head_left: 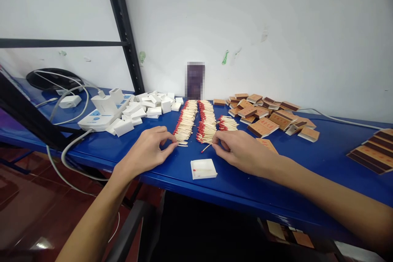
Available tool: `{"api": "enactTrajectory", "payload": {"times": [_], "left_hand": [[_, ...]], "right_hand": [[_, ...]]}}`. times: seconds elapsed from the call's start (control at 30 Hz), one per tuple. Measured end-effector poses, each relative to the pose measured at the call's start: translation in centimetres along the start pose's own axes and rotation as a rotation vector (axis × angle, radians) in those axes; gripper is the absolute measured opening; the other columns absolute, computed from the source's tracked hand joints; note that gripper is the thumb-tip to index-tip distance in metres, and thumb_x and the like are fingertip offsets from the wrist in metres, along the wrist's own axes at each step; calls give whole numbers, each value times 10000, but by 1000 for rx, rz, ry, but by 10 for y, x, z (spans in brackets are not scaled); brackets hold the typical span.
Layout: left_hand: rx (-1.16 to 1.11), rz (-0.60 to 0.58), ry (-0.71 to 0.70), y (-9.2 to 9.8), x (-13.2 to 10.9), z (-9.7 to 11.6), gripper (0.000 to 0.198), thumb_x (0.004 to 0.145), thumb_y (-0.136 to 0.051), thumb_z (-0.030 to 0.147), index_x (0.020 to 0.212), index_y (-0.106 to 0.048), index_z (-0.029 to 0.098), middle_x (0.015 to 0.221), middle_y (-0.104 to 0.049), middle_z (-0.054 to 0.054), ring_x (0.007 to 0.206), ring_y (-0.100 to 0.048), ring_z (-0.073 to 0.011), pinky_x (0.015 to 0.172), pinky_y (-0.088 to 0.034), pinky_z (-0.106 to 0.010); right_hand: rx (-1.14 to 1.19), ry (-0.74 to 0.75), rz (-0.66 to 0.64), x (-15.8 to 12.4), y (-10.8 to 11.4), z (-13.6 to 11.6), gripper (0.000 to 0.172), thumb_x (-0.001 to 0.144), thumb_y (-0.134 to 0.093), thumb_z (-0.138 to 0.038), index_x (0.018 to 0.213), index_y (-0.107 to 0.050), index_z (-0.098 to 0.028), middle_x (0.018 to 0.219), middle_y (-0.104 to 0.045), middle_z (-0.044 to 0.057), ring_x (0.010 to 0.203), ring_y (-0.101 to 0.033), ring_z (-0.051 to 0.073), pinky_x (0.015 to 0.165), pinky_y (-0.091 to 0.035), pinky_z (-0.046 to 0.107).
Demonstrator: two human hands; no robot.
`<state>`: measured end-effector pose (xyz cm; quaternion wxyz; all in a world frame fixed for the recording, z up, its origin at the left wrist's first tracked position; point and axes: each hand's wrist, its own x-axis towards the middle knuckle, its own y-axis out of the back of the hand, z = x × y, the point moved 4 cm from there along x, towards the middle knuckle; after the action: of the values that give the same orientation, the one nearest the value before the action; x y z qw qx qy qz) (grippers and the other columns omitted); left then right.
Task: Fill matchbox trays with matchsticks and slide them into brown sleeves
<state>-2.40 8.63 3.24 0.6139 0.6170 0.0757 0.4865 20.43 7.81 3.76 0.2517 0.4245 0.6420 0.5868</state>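
My left hand [152, 147] is pinched at the near end of the left row of red-tipped matchsticks [186, 120], its fingertips on the end of a matchstick [183, 145]. A second row of matchsticks [207, 118] lies beside it. My right hand [239, 149] pinches a single matchstick [206, 148], whose red head points toward me and left. Behind that hand is a smaller heap of matchsticks [227, 123]. Between my hands, nearer the table edge, sits a white matchbox tray [204, 173] with one matchstick lying across its inside.
White matchbox trays [150, 104] are piled at left, beside a power strip [101, 120] with cables and a black rack post [123, 24]. Brown matchbox sleeves [264, 127] are heaped at right; more sleeves [376, 151] lie farther right on the blue table [331, 163].
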Motion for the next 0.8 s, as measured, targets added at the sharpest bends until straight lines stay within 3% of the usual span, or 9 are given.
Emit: {"api": "enactTrajectory", "payload": {"times": [0.13, 0.37, 0.53, 0.63, 0.8], "left_hand": [[36, -125, 42, -5, 2, 1, 143, 895, -621, 266, 882, -742, 191, 797, -629, -17, 723, -562, -155, 693, -409, -277], [54, -173, 87, -6, 2, -2, 164, 899, -613, 288, 895, -753, 203, 604, -565, 25, 576, -508, -127, 626, -349, -263], [28, -222, 172, -8, 1, -4, 189, 916, -578, 308, 914, -740, 211, 516, -490, 51, 491, -438, -112, 562, -288, -256], [-4, -258, 194, -9, 1, -4, 207, 938, -535, 333, 926, -705, 215, 521, -475, 57, 487, -421, -113, 552, -278, -253], [-51, -302, 180, -10, 2, -3, 218, 962, -479, 348, 927, -646, 213, 550, -475, 56, 504, -428, -120, 546, -276, -253]], "right_hand": [[77, 96, -66, -8, 6, -16, 123, 889, -511, -169, 771, -523, -200, 672, -542, -20, 590, -461, 125, 582, -311, 252], [162, 251, -125, -23, 7, -30, 112, 898, -515, -180, 789, -518, -206, 724, -579, -26, 601, -469, 114, 579, -315, 243], [119, 197, -92, -13, 9, -20, 160, 936, -479, -177, 990, -629, -194, 785, -653, 12, 655, -554, 147, 617, -358, 262], [146, 245, -119, -7, 8, -19, 219, 960, -490, -214, 1119, -641, -209, 885, -697, 32, 744, -609, 167, 677, -399, 273], [172, 351, -177, -1, 3, -27, 184, 991, -478, -253, 1034, -654, -223, 936, -698, 30, 816, -618, 173, 690, -405, 275]]}}
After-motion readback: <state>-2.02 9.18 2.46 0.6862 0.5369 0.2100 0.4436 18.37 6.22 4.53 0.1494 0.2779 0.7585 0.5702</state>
